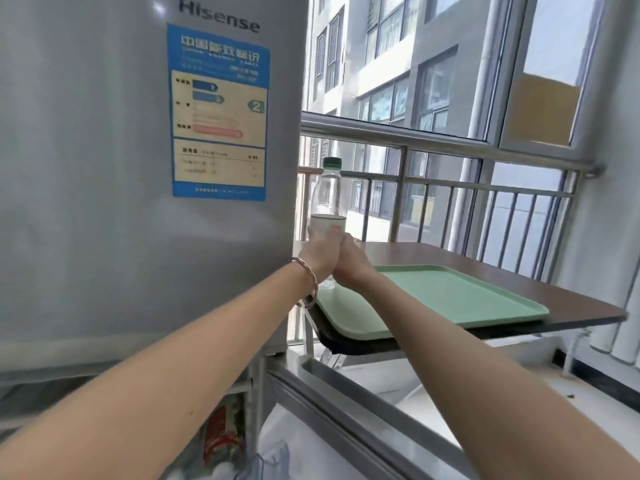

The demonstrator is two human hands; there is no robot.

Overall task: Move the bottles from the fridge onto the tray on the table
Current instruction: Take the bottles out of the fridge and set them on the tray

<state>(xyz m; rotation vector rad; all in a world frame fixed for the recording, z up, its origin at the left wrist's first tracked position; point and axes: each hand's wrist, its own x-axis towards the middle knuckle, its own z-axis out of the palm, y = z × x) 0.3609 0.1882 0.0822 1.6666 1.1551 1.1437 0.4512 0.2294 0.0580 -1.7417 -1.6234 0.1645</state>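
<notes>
Both my hands [334, 258] clamped round bottle [328, 202] over tray [450, 296] corner; near the edge, it could tip off.

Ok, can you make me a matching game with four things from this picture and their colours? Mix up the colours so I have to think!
Things:
1. bottle cap
2. tray
3. table
4. fridge sticker

Colours:
A. blue border
B. dark brown
C. dark green
D. pale mint green

Right pairs: 1-C, 2-D, 3-B, 4-A.

Bonus: the left hand and right hand both hold the clear bottle upright at the near-left corner of the tray.
</notes>
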